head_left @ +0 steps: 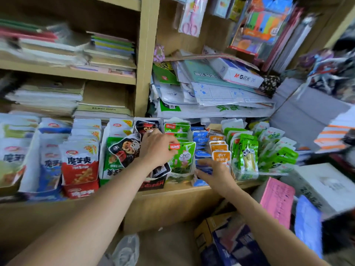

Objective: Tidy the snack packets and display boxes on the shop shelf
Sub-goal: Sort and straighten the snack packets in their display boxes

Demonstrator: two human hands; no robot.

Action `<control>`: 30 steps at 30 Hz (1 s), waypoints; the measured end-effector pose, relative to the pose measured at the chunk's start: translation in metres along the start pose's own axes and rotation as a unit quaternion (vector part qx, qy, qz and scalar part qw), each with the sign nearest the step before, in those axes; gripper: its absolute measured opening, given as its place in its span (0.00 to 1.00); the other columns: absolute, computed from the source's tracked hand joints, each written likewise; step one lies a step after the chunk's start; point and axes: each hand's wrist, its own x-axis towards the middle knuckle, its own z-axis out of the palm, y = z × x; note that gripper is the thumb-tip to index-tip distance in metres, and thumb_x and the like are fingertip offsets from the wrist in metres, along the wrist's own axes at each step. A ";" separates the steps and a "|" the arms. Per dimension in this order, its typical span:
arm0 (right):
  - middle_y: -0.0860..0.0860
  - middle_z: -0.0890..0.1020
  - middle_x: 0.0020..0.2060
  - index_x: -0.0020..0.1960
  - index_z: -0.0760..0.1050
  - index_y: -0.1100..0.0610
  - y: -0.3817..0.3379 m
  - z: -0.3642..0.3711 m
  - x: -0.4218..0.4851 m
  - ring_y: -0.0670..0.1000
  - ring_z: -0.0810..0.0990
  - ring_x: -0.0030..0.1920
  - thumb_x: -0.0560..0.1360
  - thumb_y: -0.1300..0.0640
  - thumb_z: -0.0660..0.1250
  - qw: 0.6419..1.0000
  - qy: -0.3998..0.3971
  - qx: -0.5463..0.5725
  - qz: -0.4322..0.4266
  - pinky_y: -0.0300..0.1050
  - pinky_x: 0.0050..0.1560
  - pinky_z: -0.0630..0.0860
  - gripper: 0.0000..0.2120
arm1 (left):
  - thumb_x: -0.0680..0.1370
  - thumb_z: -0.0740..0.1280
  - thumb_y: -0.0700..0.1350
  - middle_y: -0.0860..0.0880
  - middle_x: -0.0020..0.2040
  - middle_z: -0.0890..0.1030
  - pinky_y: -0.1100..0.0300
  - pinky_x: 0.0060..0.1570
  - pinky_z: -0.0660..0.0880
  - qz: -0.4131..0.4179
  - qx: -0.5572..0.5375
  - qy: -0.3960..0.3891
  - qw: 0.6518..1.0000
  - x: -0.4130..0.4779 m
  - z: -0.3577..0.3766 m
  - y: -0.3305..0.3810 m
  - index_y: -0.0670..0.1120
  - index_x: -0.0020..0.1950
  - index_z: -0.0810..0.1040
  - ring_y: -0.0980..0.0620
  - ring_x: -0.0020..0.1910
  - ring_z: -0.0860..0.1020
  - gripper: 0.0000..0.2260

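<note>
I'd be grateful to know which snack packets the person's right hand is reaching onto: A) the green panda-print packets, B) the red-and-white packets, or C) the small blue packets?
C: the right hand stretches its straight fingers onto the row of small blue packets, right of the green rabbit-print packets.

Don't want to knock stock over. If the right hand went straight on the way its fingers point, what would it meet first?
Probably the green rabbit packet, standing just beyond the fingertips of the right hand. The hand is blurred, so depth is unclear.
</note>
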 end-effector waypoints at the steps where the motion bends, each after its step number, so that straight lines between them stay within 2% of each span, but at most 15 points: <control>1: 0.43 0.80 0.54 0.65 0.76 0.53 -0.009 -0.006 0.002 0.44 0.79 0.57 0.76 0.51 0.73 1.000 0.022 0.011 0.015 0.33 0.51 0.73 0.20 | 0.74 0.74 0.58 0.52 0.51 0.82 0.51 0.60 0.66 0.001 -0.012 -0.004 1.000 -0.001 -0.002 -0.001 0.60 0.58 0.83 0.49 0.58 0.74 0.13; 4: 0.45 0.77 0.59 0.71 0.70 0.52 -0.037 -0.018 0.013 0.47 0.77 0.58 0.75 0.53 0.74 0.998 0.065 0.012 0.016 0.39 0.47 0.75 0.26 | 0.72 0.75 0.58 0.53 0.45 0.79 0.50 0.58 0.66 0.009 0.005 -0.033 0.999 -0.001 -0.004 -0.002 0.59 0.53 0.84 0.48 0.58 0.73 0.11; 6: 0.46 0.75 0.62 0.73 0.68 0.52 -0.051 -0.017 0.022 0.48 0.77 0.60 0.76 0.54 0.73 0.999 0.050 -0.005 0.000 0.41 0.52 0.76 0.28 | 0.72 0.76 0.57 0.54 0.40 0.75 0.48 0.56 0.66 0.012 0.038 -0.050 0.998 0.000 -0.003 0.000 0.57 0.47 0.84 0.47 0.57 0.73 0.08; 8: 0.48 0.74 0.66 0.72 0.71 0.51 -0.056 -0.010 0.034 0.52 0.77 0.62 0.76 0.54 0.73 0.999 0.033 -0.028 -0.010 0.49 0.59 0.77 0.26 | 0.72 0.75 0.57 0.54 0.39 0.74 0.48 0.55 0.66 0.007 0.052 -0.056 0.997 0.002 0.000 0.002 0.56 0.43 0.83 0.47 0.56 0.73 0.07; 11: 0.53 0.77 0.64 0.65 0.78 0.54 -0.054 0.004 0.047 0.55 0.77 0.61 0.76 0.56 0.73 0.996 0.067 -0.064 -0.014 0.51 0.59 0.76 0.18 | 0.72 0.74 0.57 0.55 0.40 0.76 0.48 0.56 0.66 0.010 0.026 -0.065 0.998 0.005 -0.003 0.001 0.57 0.41 0.81 0.47 0.57 0.73 0.06; 12: 0.53 0.78 0.61 0.62 0.79 0.54 -0.051 0.009 0.050 0.56 0.78 0.59 0.75 0.56 0.73 0.994 0.084 -0.070 -0.017 0.50 0.57 0.76 0.15 | 0.72 0.72 0.58 0.55 0.42 0.78 0.49 0.57 0.67 0.010 0.003 -0.072 0.997 0.005 -0.008 0.000 0.57 0.43 0.83 0.48 0.57 0.73 0.06; 14: 0.52 0.80 0.54 0.58 0.80 0.55 -0.042 0.016 0.050 0.56 0.78 0.54 0.75 0.57 0.74 0.991 0.107 -0.073 -0.041 0.49 0.51 0.77 0.12 | 0.72 0.68 0.61 0.55 0.50 0.84 0.52 0.57 0.71 -0.008 -0.058 -0.088 0.994 0.010 -0.021 -0.005 0.61 0.52 0.85 0.50 0.57 0.77 0.13; 17: 0.51 0.81 0.50 0.55 0.81 0.56 -0.026 0.017 0.043 0.54 0.77 0.52 0.75 0.57 0.74 0.988 0.108 -0.075 -0.084 0.47 0.47 0.75 0.09 | 0.79 0.63 0.57 0.55 0.51 0.84 0.57 0.45 0.76 -0.034 -0.100 -0.088 0.990 0.023 -0.029 -0.017 0.60 0.64 0.81 0.53 0.47 0.81 0.15; 18: 0.51 0.82 0.49 0.54 0.82 0.56 -0.023 0.015 0.040 0.53 0.77 0.51 0.75 0.57 0.74 0.987 0.100 -0.080 -0.101 0.45 0.46 0.74 0.09 | 0.81 0.62 0.55 0.53 0.55 0.84 0.55 0.47 0.77 -0.030 -0.083 -0.092 0.992 0.026 -0.028 -0.018 0.60 0.66 0.79 0.52 0.50 0.81 0.15; 19: 0.51 0.83 0.48 0.53 0.82 0.56 -0.021 0.012 0.039 0.52 0.78 0.50 0.74 0.58 0.74 0.984 0.093 -0.089 -0.123 0.43 0.46 0.72 0.08 | 0.83 0.61 0.55 0.52 0.61 0.83 0.52 0.53 0.78 -0.022 -0.054 -0.102 0.993 0.028 -0.027 -0.019 0.59 0.68 0.78 0.49 0.57 0.79 0.15; 21: 0.51 0.84 0.47 0.51 0.84 0.56 -0.019 0.006 0.036 0.52 0.79 0.48 0.73 0.58 0.75 0.977 0.088 -0.101 -0.165 0.42 0.44 0.72 0.07 | 0.84 0.60 0.55 0.50 0.67 0.79 0.47 0.62 0.74 0.002 0.026 -0.138 0.990 0.033 -0.024 -0.013 0.59 0.71 0.75 0.45 0.68 0.72 0.17; 25: 0.51 0.85 0.45 0.49 0.84 0.56 -0.014 0.002 0.027 0.51 0.80 0.46 0.71 0.59 0.77 0.972 0.065 -0.105 -0.199 0.42 0.43 0.72 0.07 | 0.84 0.58 0.57 0.45 0.68 0.77 0.46 0.64 0.70 0.018 0.119 -0.197 0.973 0.042 -0.023 -0.005 0.55 0.71 0.74 0.44 0.69 0.69 0.17; 30: 0.48 0.84 0.43 0.49 0.84 0.55 -0.001 -0.003 0.012 0.48 0.80 0.44 0.72 0.59 0.76 0.971 0.027 -0.093 -0.218 0.47 0.44 0.79 0.06 | 0.84 0.58 0.55 0.44 0.64 0.77 0.49 0.64 0.68 0.010 0.159 -0.189 0.969 0.041 -0.016 0.005 0.54 0.68 0.78 0.44 0.69 0.68 0.16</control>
